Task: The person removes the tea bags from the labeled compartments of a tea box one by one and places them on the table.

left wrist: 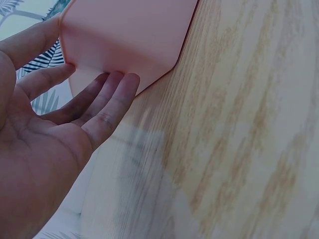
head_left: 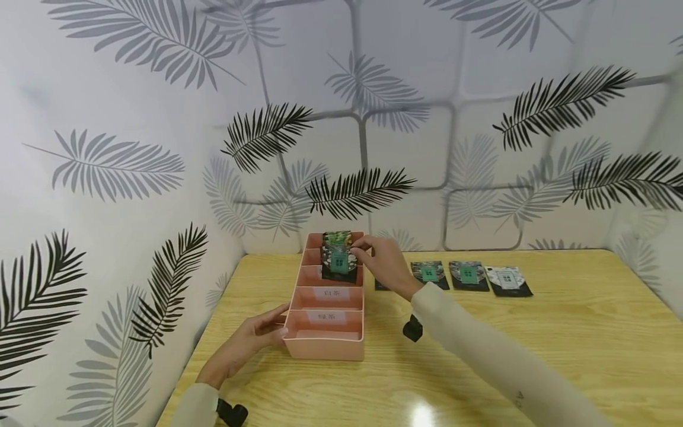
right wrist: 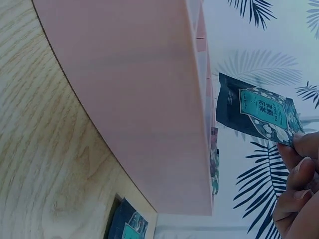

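Observation:
Near the middle of the table, a pink divided box [head_left: 324, 349] has several compartments in a row, some with white labels. My right hand [head_left: 381, 261] pinches a dark tea packet [head_left: 339, 261] by its edge, over the box's rear compartments. In the right wrist view this tea packet [right wrist: 259, 108] shows a teal label and hangs tilted above the box rim. Another tea packet [right wrist: 215, 162] pokes up at the rim, farther along the box. My left hand [head_left: 251, 341] touches the box's near left corner, its fingertips against the pink outer wall [left wrist: 129, 35].
Right of the box, a row of tea packets lies flat on the wooden table [head_left: 453, 356]: one with a green label [head_left: 429, 273], another dark one [head_left: 468, 275], a white-and-black one [head_left: 508, 281], and one partly hidden by my right hand. A leaf-patterned curtain [head_left: 405, 148] hangs behind.

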Demonstrator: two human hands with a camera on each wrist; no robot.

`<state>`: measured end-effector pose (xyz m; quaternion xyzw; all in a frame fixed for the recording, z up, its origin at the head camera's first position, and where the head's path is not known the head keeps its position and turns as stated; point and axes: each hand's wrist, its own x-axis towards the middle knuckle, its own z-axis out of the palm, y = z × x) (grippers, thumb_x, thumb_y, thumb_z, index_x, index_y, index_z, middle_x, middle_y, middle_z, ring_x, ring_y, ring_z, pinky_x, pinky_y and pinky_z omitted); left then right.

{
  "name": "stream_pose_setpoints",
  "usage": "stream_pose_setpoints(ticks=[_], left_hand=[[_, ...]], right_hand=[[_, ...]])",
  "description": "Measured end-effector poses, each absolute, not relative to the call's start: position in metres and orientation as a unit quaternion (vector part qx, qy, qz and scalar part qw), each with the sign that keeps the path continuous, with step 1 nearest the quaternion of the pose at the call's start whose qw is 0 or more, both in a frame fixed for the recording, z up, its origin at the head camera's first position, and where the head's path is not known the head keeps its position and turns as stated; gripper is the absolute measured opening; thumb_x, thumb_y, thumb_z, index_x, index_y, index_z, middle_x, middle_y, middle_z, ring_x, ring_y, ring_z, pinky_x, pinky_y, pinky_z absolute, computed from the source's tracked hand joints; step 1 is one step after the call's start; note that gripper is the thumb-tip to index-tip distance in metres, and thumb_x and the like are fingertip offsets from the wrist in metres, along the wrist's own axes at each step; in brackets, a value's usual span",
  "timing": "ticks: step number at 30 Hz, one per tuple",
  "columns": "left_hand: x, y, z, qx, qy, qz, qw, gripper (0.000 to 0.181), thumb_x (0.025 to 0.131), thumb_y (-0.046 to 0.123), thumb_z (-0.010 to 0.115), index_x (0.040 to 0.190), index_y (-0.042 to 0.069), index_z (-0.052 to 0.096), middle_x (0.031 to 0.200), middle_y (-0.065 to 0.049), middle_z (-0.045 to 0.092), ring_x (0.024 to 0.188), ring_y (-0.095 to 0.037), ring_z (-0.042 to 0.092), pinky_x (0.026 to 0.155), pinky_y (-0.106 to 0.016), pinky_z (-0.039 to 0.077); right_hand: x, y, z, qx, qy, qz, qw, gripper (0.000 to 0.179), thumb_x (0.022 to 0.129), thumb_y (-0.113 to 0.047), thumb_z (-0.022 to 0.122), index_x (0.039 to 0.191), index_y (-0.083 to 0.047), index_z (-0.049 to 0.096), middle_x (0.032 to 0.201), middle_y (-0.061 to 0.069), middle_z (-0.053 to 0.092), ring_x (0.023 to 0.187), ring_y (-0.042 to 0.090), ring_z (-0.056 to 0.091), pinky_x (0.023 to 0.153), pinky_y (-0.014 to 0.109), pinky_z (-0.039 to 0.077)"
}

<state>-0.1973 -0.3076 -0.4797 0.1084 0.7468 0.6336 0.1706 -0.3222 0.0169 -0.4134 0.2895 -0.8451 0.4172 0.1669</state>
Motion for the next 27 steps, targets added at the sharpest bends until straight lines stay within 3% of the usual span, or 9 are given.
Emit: stream_pose_setpoints(ticks=[18,27], left_hand=[[-0.196,-0.306,-0.477,0.098,0.750,0.632,0.172,0.059,0.095,0.024,0.061,0.148,0.026,0.036,0.139,-0.014,0.047,0.121,-0.027,0.051,0.095,-0.048,0.046],[-0.197,-0.306,-0.478,0.103,0.753,0.627,0.170,0.060,0.095,0.024,0.061,0.149,0.023,0.035,0.138,-0.016,0.047,0.120,-0.028,0.051,0.094,-0.044,0.048]], right_hand=[[-0.316,0.056,-0.405,0.273,-0.851,0.402,0.200,0.013,0.093,-0.027,0.064,0.101,-0.020,0.071,0.084,-0.009,0.068,0.052,0.014,0.041,0.048,0.030,0.034],[-0.311,0.082,-0.409,0.259,-0.855,0.413,0.176,0.014,0.094,-0.029,0.062,0.104,-0.021,0.069,0.085,-0.008,0.067,0.049,0.015,0.044,0.046,0.031,0.037]])
